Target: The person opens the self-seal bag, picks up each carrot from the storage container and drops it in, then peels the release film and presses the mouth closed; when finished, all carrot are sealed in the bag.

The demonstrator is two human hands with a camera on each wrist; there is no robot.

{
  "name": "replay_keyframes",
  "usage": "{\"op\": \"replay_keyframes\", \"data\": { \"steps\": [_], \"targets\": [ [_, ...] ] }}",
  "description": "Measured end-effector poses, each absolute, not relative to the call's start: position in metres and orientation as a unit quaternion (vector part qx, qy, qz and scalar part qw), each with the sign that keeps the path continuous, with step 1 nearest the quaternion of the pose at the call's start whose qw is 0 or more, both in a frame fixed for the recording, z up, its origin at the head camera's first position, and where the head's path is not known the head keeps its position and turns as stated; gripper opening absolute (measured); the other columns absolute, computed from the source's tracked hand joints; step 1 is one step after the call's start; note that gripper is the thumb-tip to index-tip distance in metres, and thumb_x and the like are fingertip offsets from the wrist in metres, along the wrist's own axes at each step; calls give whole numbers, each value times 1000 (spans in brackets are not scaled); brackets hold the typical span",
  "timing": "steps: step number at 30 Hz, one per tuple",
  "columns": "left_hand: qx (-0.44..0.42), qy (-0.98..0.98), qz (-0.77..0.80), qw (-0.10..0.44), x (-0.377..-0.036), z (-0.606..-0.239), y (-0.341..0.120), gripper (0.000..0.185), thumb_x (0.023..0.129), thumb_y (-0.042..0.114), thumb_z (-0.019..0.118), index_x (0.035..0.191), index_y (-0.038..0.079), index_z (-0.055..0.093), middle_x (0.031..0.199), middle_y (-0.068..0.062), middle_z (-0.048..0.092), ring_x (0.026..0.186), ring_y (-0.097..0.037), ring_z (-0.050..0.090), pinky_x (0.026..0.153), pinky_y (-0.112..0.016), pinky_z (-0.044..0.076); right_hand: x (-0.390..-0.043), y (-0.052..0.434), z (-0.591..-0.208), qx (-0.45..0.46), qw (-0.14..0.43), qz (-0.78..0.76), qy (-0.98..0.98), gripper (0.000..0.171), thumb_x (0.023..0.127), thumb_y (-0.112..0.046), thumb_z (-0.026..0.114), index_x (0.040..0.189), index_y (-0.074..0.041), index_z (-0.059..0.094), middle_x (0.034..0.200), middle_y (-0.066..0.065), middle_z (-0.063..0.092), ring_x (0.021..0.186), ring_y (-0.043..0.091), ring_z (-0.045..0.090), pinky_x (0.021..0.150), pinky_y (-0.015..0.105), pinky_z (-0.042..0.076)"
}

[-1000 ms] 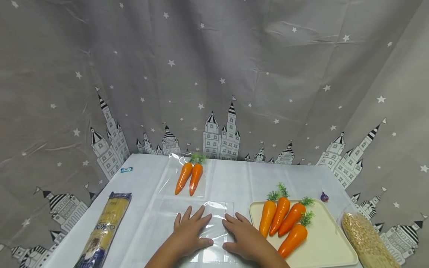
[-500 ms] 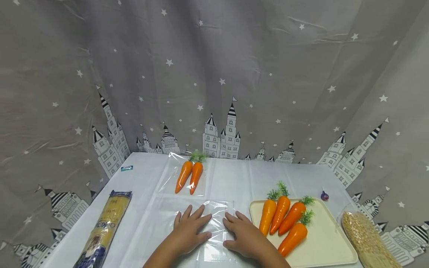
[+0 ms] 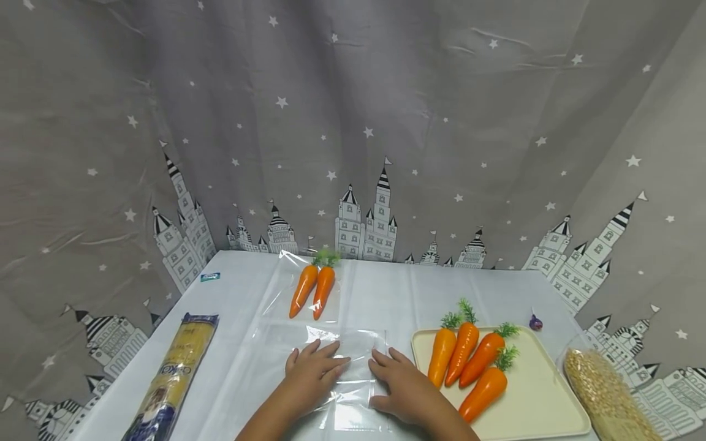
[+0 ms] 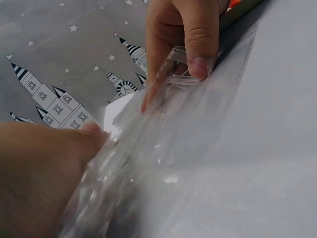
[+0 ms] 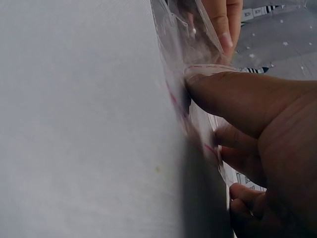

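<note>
Now, your left hand (image 3: 311,372): you have it across the clear bag (image 3: 355,418), longer fingers reaching forward, thumb narrow against the forefinger; the left-wrist view shows your thumb tip on the film, the fingertips behind it hidden.
Your right hand (image 3: 399,381): its thumb and fingers pinch the clear bag's right edge, holding the film between them, with a pink line on the plastic close by.
Clear bag: between your hands, by the middle of the near edge of the counter (image 3: 380,294), its film creased and glossy.
Bagged carrots (image 3: 303,291): two, side by side, tips toward you, in a second bag (image 3: 276,305) at the counter's far edge, left of its middle.
Tray (image 3: 529,398): cream, at the counter's near right corner, beside your right hand.
Tray carrots (image 3: 442,355): four, on the tray's left half, leafy tops away from you.
Pasta packet (image 3: 175,373): along the counter's left edge, toward the near corner.
Grain bag (image 3: 601,386): along the counter's right edge, just beside the tray.
Small things: a blue-green packet (image 3: 210,277) near the counter's far left corner, a purple item (image 3: 535,323) just past the tray's far right corner.
Curtain (image 3: 353,122): grey, printed with stars and castles, behind the counter's far edge.
</note>
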State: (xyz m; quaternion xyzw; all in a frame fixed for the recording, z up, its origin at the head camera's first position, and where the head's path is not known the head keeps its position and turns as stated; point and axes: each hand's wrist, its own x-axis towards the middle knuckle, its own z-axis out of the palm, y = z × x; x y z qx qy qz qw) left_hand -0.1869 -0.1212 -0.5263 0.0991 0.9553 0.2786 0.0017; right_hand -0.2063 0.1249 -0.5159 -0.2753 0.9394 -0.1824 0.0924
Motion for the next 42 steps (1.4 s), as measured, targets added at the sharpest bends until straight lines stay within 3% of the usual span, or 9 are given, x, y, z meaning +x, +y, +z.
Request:
{"op": "replay_keyframes", "data": {
  "steps": [6, 20, 32, 42],
  "targets": [
    [92, 937, 336, -27, -185, -527, -126, 24, 105, 40, 60, 119, 34, 78, 149, 4, 62, 148, -41, 43, 113, -78, 8, -204, 124, -513, -271, 85, -157, 946, 73, 86, -55, 79, 147, -20, 62, 161, -1, 51, 150, 38, 43, 117, 59, 40],
    [98, 922, 364, -91, -183, -524, -124, 19, 105, 33, 62, 115, 33, 79, 140, 5, 69, 140, -35, 55, 113, -78, 19, -203, 126, -510, -247, 70, -180, 950, 65, 85, -46, 83, 141, -16, 67, 152, 3, 59, 145, 35, 50, 116, 59, 41],
    [94, 928, 348, -94, -182, -522, -124, 19, 105, 30, 63, 117, 33, 78, 140, 4, 69, 141, -35, 53, 114, -77, 18, -204, 128, -508, -242, 81, -234, 938, 60, 87, -42, 82, 140, -19, 66, 152, 4, 59, 143, 33, 51, 117, 60, 40],
    [96, 923, 360, -95, -182, -521, -123, 19, 106, 31, 63, 117, 35, 77, 139, 5, 69, 141, -36, 54, 114, -78, 18, -214, 158, -493, -236, 25, -318, 918, 49, 91, -34, 81, 134, -14, 68, 145, 8, 63, 135, 34, 59, 111, 58, 47]
  ]
}}
